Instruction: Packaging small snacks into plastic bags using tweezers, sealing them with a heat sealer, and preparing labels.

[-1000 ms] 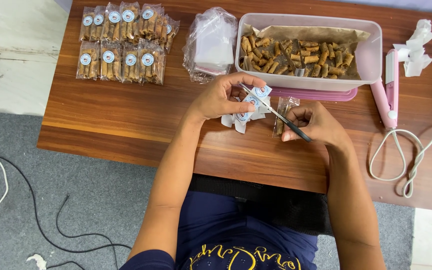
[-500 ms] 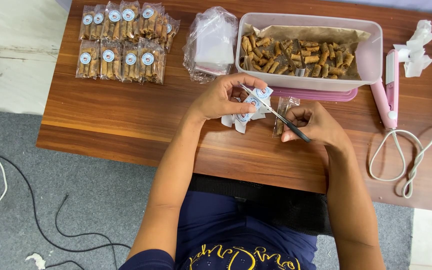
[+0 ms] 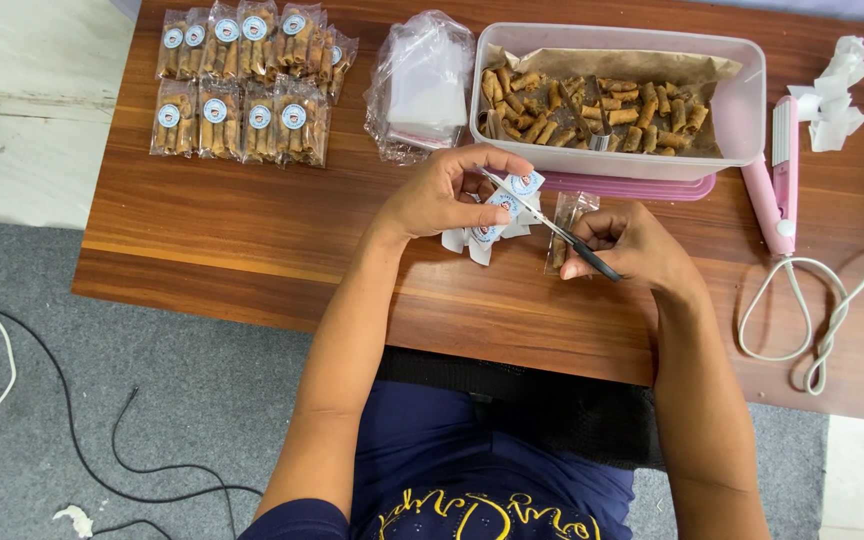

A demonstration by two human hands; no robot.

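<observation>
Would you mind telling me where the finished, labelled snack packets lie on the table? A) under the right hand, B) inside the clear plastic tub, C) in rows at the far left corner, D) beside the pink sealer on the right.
C: the labelled snack packets lie in two rows at the table's far left corner, well apart from the plastic tub, the pink sealer and the right hand.
</observation>
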